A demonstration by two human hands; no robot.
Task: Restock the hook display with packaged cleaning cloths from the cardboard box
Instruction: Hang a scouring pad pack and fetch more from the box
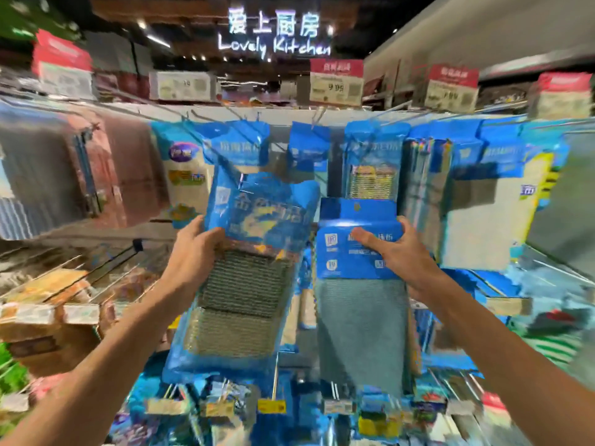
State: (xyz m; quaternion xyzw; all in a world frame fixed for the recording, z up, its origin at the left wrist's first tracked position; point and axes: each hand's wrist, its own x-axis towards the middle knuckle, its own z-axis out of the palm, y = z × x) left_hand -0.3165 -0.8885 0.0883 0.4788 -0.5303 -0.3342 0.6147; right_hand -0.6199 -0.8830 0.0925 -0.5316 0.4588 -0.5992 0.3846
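Note:
My left hand (193, 252) grips a blue plastic pack of striped scouring cloths (244, 284) by its left side, held up in front of the hook display. My right hand (399, 252) holds a grey-blue cloth with a blue card header (357, 252), thumb across the card's front. Both packs hang side by side below the upper row of hooks (257, 117). Similar blue-headed packs (370, 162) hang on those hooks behind. The cardboard box is not in view. The picture is blurred.
Brown towels (106, 175) hang at the left and pale cloths (489, 220) at the right. Price cards (336, 82) stand above the top rail. Lower hooks with yellow tags (272, 405) and more blue packs fill the bottom. Boxed goods (48, 317) sit on a left shelf.

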